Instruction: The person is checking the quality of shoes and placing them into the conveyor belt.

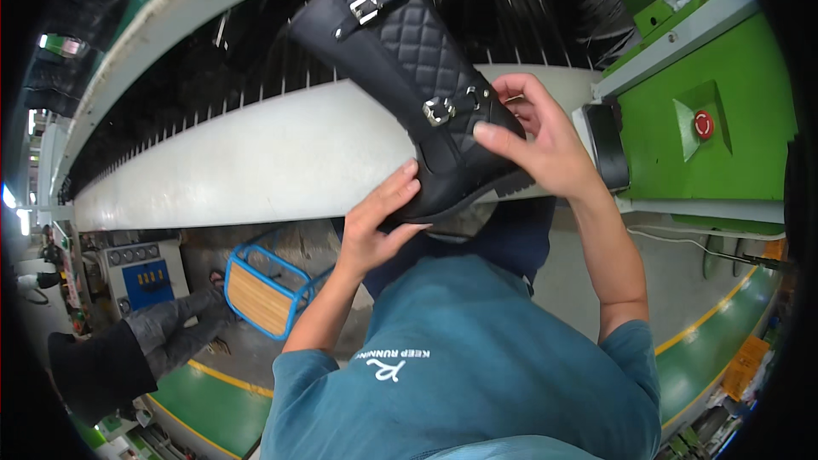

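A tall black boot (417, 60) with a quilted shaft and silver buckles is held tilted in front of me, its shaft toward the upper left. At the toe, my left hand (379, 217) grips the front of the boot, thumb near the sole and fingers over the upper. My right hand (545, 136) is wrapped round the heel end, with the thumb pressed on the side below the lower buckle. Parts of the right fingers are hidden behind the boot. The sole's heel shows a ridged tread.
A long white ledge (239, 170) runs across in front, with dark slatted machinery behind it. On the right stands a green panel (682, 170) with a red button (703, 124). A blue-framed stool (264, 294) and another person (111, 362) are at the lower left.
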The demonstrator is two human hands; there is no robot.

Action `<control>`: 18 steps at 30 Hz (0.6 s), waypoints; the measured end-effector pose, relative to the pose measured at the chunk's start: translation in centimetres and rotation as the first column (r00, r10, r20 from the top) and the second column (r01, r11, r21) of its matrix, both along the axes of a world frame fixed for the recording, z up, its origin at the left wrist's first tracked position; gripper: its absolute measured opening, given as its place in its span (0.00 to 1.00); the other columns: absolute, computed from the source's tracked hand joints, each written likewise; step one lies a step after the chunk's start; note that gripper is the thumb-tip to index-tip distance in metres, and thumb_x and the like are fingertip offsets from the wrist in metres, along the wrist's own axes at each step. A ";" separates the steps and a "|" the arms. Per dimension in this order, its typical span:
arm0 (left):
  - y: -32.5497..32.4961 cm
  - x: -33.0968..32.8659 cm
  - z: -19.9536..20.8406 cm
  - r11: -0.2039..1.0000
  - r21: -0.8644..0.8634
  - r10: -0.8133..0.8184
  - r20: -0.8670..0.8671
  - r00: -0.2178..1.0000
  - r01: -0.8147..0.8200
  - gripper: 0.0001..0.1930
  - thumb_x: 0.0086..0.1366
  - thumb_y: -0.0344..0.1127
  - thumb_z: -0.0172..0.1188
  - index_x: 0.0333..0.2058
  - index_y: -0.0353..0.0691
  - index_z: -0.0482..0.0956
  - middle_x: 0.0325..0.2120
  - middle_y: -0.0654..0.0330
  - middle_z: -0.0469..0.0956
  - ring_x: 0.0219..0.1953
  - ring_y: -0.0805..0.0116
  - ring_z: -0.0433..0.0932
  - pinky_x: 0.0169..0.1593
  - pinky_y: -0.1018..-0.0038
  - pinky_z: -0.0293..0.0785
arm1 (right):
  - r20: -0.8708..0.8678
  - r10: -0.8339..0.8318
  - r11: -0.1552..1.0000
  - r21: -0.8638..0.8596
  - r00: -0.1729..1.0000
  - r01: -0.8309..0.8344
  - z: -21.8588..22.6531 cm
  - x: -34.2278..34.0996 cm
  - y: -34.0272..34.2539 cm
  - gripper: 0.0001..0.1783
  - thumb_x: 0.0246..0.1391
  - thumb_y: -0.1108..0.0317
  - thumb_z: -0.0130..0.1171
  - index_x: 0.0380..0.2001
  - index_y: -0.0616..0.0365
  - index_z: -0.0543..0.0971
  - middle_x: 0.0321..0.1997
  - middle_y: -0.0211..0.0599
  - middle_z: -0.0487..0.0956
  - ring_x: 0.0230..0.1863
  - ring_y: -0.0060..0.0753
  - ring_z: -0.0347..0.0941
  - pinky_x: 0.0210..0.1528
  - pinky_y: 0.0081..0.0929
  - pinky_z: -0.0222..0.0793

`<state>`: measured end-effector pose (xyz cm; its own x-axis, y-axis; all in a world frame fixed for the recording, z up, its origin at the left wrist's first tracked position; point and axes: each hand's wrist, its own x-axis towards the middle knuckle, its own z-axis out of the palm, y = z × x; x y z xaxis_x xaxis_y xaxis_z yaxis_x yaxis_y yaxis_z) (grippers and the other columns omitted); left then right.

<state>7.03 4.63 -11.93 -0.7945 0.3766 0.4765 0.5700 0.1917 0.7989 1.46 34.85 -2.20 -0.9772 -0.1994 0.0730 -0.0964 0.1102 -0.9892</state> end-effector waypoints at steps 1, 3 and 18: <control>0.5 -0.4 1.9 0.995 -0.096 -0.001 -0.042 0.999 -0.004 0.36 0.56 0.33 0.87 0.64 0.34 0.84 0.72 0.34 0.76 0.76 0.35 0.74 0.77 0.48 0.71 | -0.165 -0.018 0.991 0.126 0.986 0.040 1.4 0.4 -0.1 0.29 0.64 0.63 0.79 0.61 0.60 0.77 0.56 0.38 0.78 0.55 0.34 0.80 0.58 0.34 0.78; 1.3 -0.6 6.6 0.980 -0.161 0.055 -0.335 0.940 -0.115 0.37 0.51 0.40 0.91 0.59 0.39 0.86 0.70 0.39 0.78 0.73 0.37 0.77 0.75 0.45 0.75 | -0.419 0.026 0.927 0.350 0.908 0.135 4.3 0.9 -1.0 0.27 0.59 0.68 0.78 0.59 0.60 0.80 0.54 0.43 0.79 0.52 0.46 0.82 0.55 0.39 0.80; 0.5 -6.0 21.8 0.433 -0.901 -0.168 -0.117 0.979 -0.033 0.34 0.61 0.60 0.81 0.49 0.34 0.85 0.31 0.53 0.84 0.27 0.49 0.86 0.32 0.60 0.79 | -0.438 -0.189 0.971 -0.214 0.879 0.102 -4.2 0.9 -3.5 0.43 0.75 0.29 0.55 0.62 0.65 0.78 0.50 0.46 0.79 0.49 0.40 0.79 0.52 0.34 0.75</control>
<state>1.07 5.11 9.84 -0.6938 0.7186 -0.0472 0.7131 0.6947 0.0948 2.39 31.31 -6.38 -0.8454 0.0011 0.5341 -0.5340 -0.0169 -0.8453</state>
